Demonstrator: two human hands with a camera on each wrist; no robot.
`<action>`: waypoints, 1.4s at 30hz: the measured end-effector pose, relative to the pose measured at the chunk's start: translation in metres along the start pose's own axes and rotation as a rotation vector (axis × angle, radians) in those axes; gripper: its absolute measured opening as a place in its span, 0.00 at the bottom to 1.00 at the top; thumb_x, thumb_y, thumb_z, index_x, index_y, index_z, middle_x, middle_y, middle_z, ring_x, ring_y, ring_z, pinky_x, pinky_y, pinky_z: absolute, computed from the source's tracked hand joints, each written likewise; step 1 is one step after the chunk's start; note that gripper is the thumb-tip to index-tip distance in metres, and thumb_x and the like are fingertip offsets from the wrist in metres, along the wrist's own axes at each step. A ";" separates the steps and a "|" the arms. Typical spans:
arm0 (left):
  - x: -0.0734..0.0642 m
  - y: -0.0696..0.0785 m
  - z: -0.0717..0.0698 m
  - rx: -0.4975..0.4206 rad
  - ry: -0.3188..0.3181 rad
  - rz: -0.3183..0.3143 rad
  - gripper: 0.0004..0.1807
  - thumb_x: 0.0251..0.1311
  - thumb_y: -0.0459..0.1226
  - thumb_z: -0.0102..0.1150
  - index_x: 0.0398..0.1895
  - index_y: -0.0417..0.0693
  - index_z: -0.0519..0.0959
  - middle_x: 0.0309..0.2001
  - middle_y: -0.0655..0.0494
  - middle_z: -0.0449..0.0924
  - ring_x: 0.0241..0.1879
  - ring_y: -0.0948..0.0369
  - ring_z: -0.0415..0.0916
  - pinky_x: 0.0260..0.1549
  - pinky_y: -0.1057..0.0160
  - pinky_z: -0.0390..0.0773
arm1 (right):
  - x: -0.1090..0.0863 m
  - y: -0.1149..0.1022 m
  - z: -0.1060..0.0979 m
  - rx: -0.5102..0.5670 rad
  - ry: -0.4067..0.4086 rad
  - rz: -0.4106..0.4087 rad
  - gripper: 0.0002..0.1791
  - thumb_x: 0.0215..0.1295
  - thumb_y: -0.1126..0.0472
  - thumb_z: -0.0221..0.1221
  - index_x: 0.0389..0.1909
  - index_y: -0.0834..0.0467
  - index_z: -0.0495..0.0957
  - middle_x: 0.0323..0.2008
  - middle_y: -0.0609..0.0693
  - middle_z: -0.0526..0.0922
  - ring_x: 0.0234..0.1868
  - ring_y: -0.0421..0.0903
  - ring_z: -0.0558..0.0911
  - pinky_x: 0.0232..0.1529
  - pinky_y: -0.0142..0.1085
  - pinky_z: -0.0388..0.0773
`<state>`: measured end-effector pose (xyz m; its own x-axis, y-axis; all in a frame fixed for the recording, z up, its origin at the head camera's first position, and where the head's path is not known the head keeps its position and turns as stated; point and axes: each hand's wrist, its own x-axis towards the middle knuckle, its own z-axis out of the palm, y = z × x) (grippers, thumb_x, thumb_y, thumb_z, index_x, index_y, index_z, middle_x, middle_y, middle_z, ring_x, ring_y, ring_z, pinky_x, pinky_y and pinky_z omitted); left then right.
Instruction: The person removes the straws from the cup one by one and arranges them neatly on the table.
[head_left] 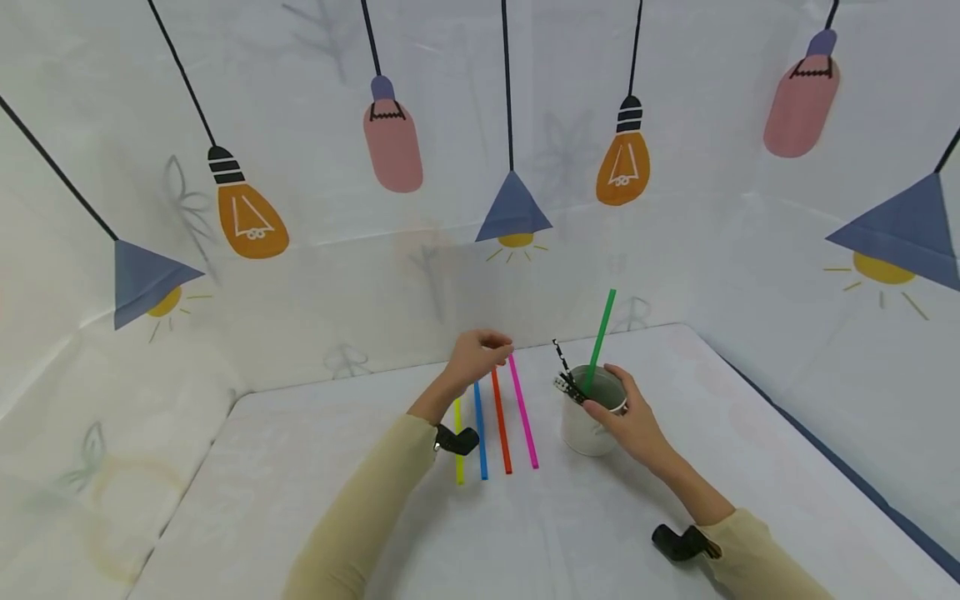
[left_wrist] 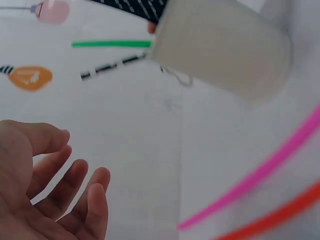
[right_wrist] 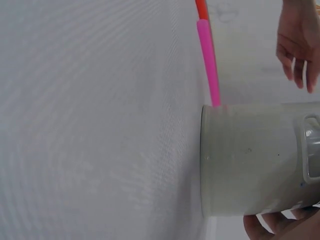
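Note:
My left hand (head_left: 480, 354) hovers over the far ends of a row of straws, fingers loosely bent, with nothing between them in the left wrist view. Side by side on the table lie a yellow straw (head_left: 460, 458), a blue straw (head_left: 480, 433), a red-orange straw (head_left: 502, 425) and a pink straw (head_left: 523, 412). A pale grey pail (head_left: 588, 433) stands upright to their right. My right hand (head_left: 633, 421) grips its right side, the thumb at the rim. From the pail rise a green straw (head_left: 602, 337), a black-and-white straw (head_left: 561, 357) and a dark patterned item (head_left: 570, 388), unclear in kind.
The table (head_left: 300, 500) has a white cover and ends at a pale back sheet (head_left: 315, 300) printed with hanging lamps. Another sheet (head_left: 825, 333) rises along the right side. Each wrist wears a black camera strap.

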<state>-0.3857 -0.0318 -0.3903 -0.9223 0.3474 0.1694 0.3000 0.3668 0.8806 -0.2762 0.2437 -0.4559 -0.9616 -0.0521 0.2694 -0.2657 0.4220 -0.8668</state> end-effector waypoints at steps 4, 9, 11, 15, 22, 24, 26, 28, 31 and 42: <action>0.015 0.031 0.015 0.051 -0.060 0.026 0.14 0.64 0.45 0.62 0.48 0.48 0.83 0.42 0.57 0.80 0.40 0.60 0.79 0.40 0.61 0.79 | 0.001 0.000 -0.001 -0.006 -0.006 0.007 0.42 0.67 0.51 0.61 0.75 0.53 0.49 0.66 0.65 0.61 0.62 0.63 0.66 0.51 0.56 0.72; 0.029 0.056 0.028 0.078 -0.121 0.047 0.15 0.63 0.44 0.62 0.49 0.49 0.83 0.42 0.58 0.80 0.43 0.61 0.76 0.41 0.61 0.77 | 0.002 -0.001 -0.003 -0.029 -0.023 0.028 0.43 0.67 0.49 0.61 0.76 0.51 0.50 0.69 0.63 0.58 0.63 0.63 0.65 0.49 0.55 0.73; 0.032 0.059 0.032 0.075 -0.138 0.046 0.15 0.64 0.44 0.62 0.50 0.49 0.82 0.42 0.58 0.81 0.43 0.61 0.76 0.42 0.61 0.77 | 0.004 -0.002 -0.005 -0.033 -0.045 0.042 0.42 0.66 0.48 0.62 0.76 0.50 0.52 0.71 0.61 0.57 0.65 0.62 0.63 0.50 0.56 0.72; 0.034 0.055 0.035 0.038 -0.179 0.030 0.16 0.65 0.43 0.60 0.53 0.46 0.80 0.44 0.55 0.81 0.45 0.58 0.77 0.44 0.60 0.78 | 0.010 -0.009 -0.012 -0.041 -0.122 0.100 0.42 0.64 0.44 0.62 0.75 0.49 0.56 0.72 0.59 0.56 0.68 0.63 0.58 0.55 0.63 0.67; 0.038 0.032 0.038 -0.187 -0.286 -0.078 0.24 0.69 0.46 0.56 0.61 0.41 0.74 0.54 0.51 0.78 0.55 0.48 0.76 0.52 0.56 0.76 | 0.018 -0.022 -0.027 -0.152 -0.283 0.154 0.38 0.62 0.40 0.63 0.71 0.47 0.64 0.69 0.61 0.57 0.66 0.63 0.59 0.55 0.66 0.64; 0.040 0.029 0.040 -0.223 -0.289 -0.092 0.25 0.69 0.47 0.56 0.62 0.43 0.74 0.55 0.52 0.78 0.55 0.50 0.76 0.53 0.56 0.75 | 0.020 -0.024 -0.029 -0.189 -0.313 0.126 0.38 0.61 0.40 0.63 0.70 0.48 0.66 0.71 0.62 0.53 0.68 0.65 0.57 0.56 0.68 0.62; 0.044 0.027 0.043 -0.241 -0.294 -0.087 0.24 0.68 0.48 0.56 0.62 0.46 0.74 0.55 0.54 0.78 0.55 0.53 0.76 0.54 0.56 0.75 | 0.024 -0.027 -0.031 -0.215 -0.328 0.101 0.39 0.61 0.40 0.63 0.71 0.47 0.65 0.73 0.62 0.48 0.69 0.66 0.54 0.57 0.69 0.59; 0.046 0.027 0.045 -0.253 -0.301 -0.075 0.24 0.68 0.49 0.57 0.62 0.48 0.75 0.54 0.56 0.79 0.54 0.55 0.77 0.54 0.56 0.74 | 0.027 -0.029 -0.031 -0.234 -0.344 0.072 0.39 0.61 0.40 0.62 0.71 0.47 0.64 0.74 0.62 0.45 0.70 0.67 0.51 0.57 0.70 0.57; 0.046 0.030 0.046 -0.259 -0.334 -0.031 0.23 0.68 0.47 0.57 0.62 0.48 0.75 0.54 0.56 0.78 0.54 0.56 0.76 0.55 0.56 0.73 | 0.031 -0.033 -0.031 -0.247 -0.364 0.032 0.38 0.62 0.41 0.62 0.71 0.48 0.65 0.74 0.62 0.46 0.70 0.66 0.52 0.58 0.70 0.57; 0.034 0.042 0.049 -0.149 -0.251 0.111 0.14 0.65 0.43 0.61 0.50 0.48 0.84 0.47 0.59 0.83 0.50 0.61 0.75 0.53 0.50 0.71 | 0.029 -0.021 -0.030 -0.208 -0.317 0.015 0.40 0.61 0.41 0.64 0.71 0.50 0.62 0.67 0.56 0.62 0.63 0.59 0.64 0.54 0.61 0.69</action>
<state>-0.3926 0.0381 -0.3695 -0.7912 0.5875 0.1697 0.3392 0.1907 0.9212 -0.2962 0.2604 -0.4170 -0.9474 -0.3082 0.0864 -0.2636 0.5982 -0.7568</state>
